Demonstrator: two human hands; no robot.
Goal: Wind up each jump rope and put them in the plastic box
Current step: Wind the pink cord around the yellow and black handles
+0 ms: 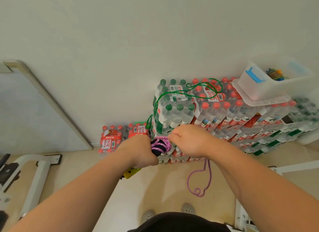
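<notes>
I am holding the black handles (156, 149) in my left hand (139, 150), which is curling tight round them. The pink jump rope (162, 142) is bunching into coils just right of it. My right hand (188, 142) is working beside the coils, its fingers (173, 136) pinching the strand. I am judging each turn should be lying snug, with the loose tail (198, 185) feeding up off the floor (155, 188) before its small loop knots.

Farther off, a green jump rope (172, 93) is lying draped over the water bottle packs (215, 110), unwound. The plastic box (269, 91) is sitting on those packs at the far right and holding one wound rope (274, 74). Nothing seems to be blocking the reach.
</notes>
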